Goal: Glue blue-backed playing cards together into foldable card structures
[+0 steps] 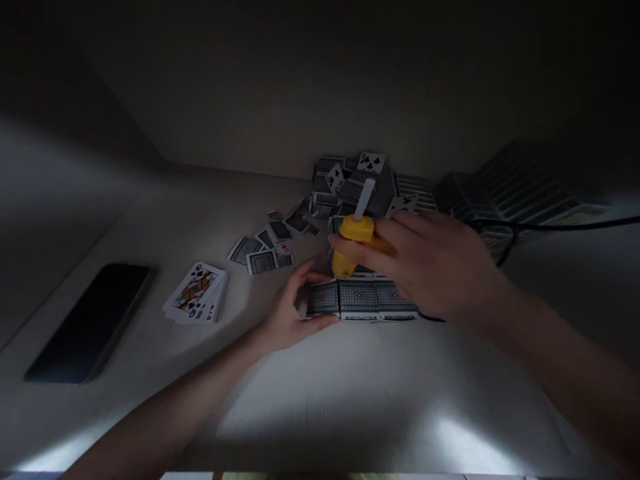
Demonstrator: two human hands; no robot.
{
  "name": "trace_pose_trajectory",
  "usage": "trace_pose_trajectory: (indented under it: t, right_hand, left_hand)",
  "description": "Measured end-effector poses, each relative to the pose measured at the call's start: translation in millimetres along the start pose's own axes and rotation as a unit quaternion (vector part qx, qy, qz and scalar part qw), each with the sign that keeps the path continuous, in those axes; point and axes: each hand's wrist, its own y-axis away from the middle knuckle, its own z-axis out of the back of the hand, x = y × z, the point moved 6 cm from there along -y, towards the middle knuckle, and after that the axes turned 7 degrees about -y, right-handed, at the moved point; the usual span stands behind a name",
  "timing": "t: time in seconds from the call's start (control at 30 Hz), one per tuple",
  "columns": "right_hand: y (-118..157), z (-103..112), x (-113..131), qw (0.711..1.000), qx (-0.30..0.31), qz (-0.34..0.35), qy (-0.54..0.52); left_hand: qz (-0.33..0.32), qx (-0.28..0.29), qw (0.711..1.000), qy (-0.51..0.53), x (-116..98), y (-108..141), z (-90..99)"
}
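Note:
My right hand [425, 257] is closed round a yellow glue gun [354, 243], a white glue stick rising from its back end. The gun's front end points down over a row of face-down playing cards [359, 299] joined edge to edge. At the row's left end, my left hand [295, 307] has its fingers and thumb curled about the last card [323, 298], gripping its far and near edges. More card pieces lie behind the row, partly hidden by the gun and my right hand.
A black phone [90, 325] and a face-up card stack [197, 293] lie at left. Loose cards [263, 261] are scattered left of the gun. A heap of cards [327, 173] stands behind it, with card structures [520, 180] at back right. A black cable [565, 228] runs right.

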Motion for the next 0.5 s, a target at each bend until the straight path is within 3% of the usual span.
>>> trace_pose_trajectory:
  t: [0.5]
  right_hand:
    - [2.0, 0.9, 0.3, 1.0, 0.014, -0.009, 0.006]
  left_hand:
    - [0.001, 0.001, 1.0, 0.008, -2.8, -1.5, 0.0]
